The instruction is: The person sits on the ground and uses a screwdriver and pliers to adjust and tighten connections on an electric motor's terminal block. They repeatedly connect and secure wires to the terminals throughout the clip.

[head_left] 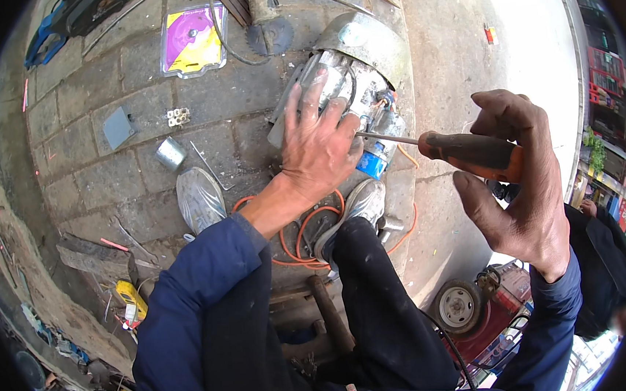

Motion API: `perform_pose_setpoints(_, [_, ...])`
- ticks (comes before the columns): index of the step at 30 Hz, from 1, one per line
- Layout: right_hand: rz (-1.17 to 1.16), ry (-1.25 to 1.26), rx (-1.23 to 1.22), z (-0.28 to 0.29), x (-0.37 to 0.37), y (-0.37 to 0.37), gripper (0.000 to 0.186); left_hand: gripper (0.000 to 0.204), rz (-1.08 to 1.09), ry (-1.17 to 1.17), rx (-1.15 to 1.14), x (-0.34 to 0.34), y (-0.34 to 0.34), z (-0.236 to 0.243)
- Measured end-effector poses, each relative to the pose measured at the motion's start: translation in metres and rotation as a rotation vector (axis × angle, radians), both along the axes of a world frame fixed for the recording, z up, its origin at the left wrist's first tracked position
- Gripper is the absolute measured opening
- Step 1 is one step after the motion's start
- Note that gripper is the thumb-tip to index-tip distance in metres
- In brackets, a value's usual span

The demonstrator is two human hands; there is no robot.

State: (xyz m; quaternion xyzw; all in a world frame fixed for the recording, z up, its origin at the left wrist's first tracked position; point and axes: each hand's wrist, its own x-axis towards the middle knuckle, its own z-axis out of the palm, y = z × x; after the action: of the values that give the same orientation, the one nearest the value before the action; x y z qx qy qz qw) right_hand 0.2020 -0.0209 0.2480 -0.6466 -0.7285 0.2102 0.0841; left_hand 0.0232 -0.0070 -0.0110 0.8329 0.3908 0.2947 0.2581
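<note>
My left hand (316, 144) rests over a scuffed, silver-grey metal machine (360, 45), its fingers bent onto the opened housing, which shows wires and a blue label (373, 160). In my right hand (511, 194) is a screwdriver (464, 154) with a black and orange handle, the index finger curled above it and the thumb lifted off. The shaft points left to beside my left thumb; its tip meets the machine there, though I cannot tell on what exactly. An orange hose or cord (301, 234) loops on the paving below the machine, around my right shoe (358, 206).
Around me lie a purple-yellow packet (190, 40), a saw blade (269, 39), metal cylinder (171, 154), grey plate (119, 128), connector block (178, 117), wrench (131, 239) and yellow tool (131, 298). A red wheeled machine (483, 307) and another person in dark clothing (601, 261) are at right.
</note>
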Motion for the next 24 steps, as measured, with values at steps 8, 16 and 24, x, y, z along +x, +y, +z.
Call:
perform_pose_setpoints(8, [-0.039,0.023,0.004,-0.002,-0.001,0.002,0.048,0.027,-0.001,-0.003,0.0,0.002,0.0,0.0])
perform_pose_setpoints(16, [0.0,-0.04,-0.038,0.004,0.002,0.003,0.062,0.027,0.003,0.001,0.013,0.0,0.001,0.0])
perform_pose_setpoints(24, [-0.099,0.016,-0.113,0.004,0.008,-0.005,0.051,0.026,0.002,-0.01,0.011,0.001,0.0,-0.001])
